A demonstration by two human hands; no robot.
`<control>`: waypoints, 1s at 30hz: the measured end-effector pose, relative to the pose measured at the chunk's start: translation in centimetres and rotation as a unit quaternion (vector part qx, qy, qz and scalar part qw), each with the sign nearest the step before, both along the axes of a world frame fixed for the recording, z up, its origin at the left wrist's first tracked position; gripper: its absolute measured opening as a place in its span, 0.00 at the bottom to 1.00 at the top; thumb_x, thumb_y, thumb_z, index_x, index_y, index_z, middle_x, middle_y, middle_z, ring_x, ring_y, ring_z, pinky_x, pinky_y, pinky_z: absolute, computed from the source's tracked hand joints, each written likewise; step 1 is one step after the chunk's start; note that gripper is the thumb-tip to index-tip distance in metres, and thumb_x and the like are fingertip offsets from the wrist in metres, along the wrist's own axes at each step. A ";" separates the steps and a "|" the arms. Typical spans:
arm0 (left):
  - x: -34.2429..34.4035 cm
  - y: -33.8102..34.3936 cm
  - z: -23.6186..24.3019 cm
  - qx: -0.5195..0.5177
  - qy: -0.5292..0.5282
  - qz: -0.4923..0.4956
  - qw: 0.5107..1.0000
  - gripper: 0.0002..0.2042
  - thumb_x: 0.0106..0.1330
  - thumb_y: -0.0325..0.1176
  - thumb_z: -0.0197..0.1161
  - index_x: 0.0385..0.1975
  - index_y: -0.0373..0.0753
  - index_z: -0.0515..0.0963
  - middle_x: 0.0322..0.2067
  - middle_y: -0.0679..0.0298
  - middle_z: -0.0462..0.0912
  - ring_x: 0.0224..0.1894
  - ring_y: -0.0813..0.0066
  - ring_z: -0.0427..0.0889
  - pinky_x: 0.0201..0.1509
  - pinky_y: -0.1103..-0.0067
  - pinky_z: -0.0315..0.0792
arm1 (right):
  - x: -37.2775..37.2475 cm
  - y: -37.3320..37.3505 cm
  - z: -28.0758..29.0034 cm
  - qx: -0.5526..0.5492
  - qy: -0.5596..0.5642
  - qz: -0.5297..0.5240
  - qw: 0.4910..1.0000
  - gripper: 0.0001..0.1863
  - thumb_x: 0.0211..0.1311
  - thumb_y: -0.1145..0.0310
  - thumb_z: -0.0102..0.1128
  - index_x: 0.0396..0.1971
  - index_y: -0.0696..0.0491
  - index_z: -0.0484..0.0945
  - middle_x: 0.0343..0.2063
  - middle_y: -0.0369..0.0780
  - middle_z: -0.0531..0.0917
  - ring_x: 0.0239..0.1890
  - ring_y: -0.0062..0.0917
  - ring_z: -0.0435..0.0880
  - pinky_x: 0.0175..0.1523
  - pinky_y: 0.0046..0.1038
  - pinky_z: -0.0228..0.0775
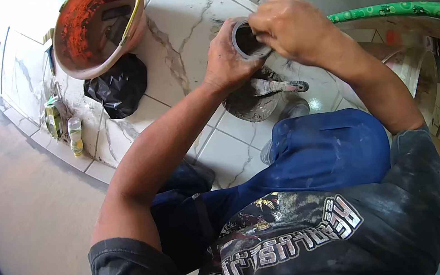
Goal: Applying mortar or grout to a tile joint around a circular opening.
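My left hand (pixel 223 61) is wrapped round the side of a plastic cup (pixel 246 41) whose inside looks dark. At the cup's mouth is my right hand (pixel 290 27), its fingers curled in over the rim. Whatever those fingers pinch, if anything, is hidden from me. Below the cup, a round pan of wet grey mortar (pixel 250 109) rests on the tiles, partly covered by my left hand and the cup. A mortar-smeared tool with a handle (pixel 274 86) lies across the pan; its working end cannot be made out.
A worn bucket (pixel 132 51) with an orange-red inside and a yellow handle stands at the upper left, dark pieces in it. Beside it lies a black plastic bag (pixel 120 87). A small bottle (pixel 75 136) stands near the tile edge. A green patterned band (pixel 394 13) edges something at right.
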State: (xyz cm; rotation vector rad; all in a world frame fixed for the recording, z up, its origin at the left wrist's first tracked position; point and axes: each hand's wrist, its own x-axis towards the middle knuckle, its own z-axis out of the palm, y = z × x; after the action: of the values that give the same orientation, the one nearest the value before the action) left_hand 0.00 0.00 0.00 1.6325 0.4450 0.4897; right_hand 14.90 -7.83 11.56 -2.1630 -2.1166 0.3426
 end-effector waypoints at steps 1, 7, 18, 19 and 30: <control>0.1 -0.2 0.1 -0.017 -0.001 0.001 1.000 0.29 0.45 0.32 0.73 0.51 0.37 0.73 0.42 0.54 0.84 0.46 0.60 0.85 0.54 0.69 0.77 | -0.1 -0.2 -0.2 -0.013 0.041 0.018 0.999 0.07 0.58 0.66 0.62 0.33 0.51 0.82 0.33 0.40 0.85 0.44 0.36 0.84 0.47 0.39 0.78; -0.3 -0.1 0.4 -0.029 0.002 -0.001 1.000 0.30 0.43 0.32 0.75 0.50 0.37 0.73 0.41 0.54 0.84 0.44 0.60 0.85 0.52 0.69 0.78 | -0.4 0.8 -1.0 0.056 0.041 0.030 0.997 0.06 0.58 0.69 0.59 0.31 0.53 0.82 0.32 0.40 0.85 0.41 0.38 0.85 0.44 0.40 0.78; -0.2 -0.1 0.8 -0.014 0.014 -0.005 1.000 0.28 0.45 0.33 0.75 0.48 0.38 0.74 0.41 0.55 0.84 0.45 0.59 0.85 0.51 0.69 0.78 | 0.1 0.5 -1.0 0.072 0.026 0.026 0.997 0.05 0.56 0.70 0.63 0.28 0.54 0.77 0.29 0.42 0.81 0.38 0.41 0.81 0.45 0.41 0.74; -0.2 0.1 0.9 -0.007 0.015 -0.002 1.000 0.28 0.45 0.33 0.75 0.48 0.38 0.73 0.40 0.55 0.84 0.45 0.59 0.86 0.51 0.69 0.78 | -0.1 0.2 -0.9 0.074 0.028 0.029 0.996 0.05 0.56 0.70 0.63 0.28 0.54 0.77 0.29 0.42 0.81 0.38 0.41 0.81 0.45 0.41 0.74; -0.1 0.2 0.8 0.020 0.031 -0.017 0.999 0.28 0.46 0.33 0.74 0.50 0.38 0.73 0.43 0.53 0.83 0.47 0.54 0.84 0.52 0.68 0.77 | -0.3 -0.4 -0.8 0.026 0.071 0.022 0.997 0.06 0.56 0.69 0.63 0.27 0.54 0.77 0.27 0.42 0.80 0.37 0.40 0.81 0.45 0.40 0.73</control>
State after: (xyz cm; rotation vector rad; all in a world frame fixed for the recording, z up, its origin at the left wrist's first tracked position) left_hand -0.11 0.23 0.79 1.6946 0.4550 0.4264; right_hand 14.61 -8.24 10.74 -2.0015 -2.0753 0.4262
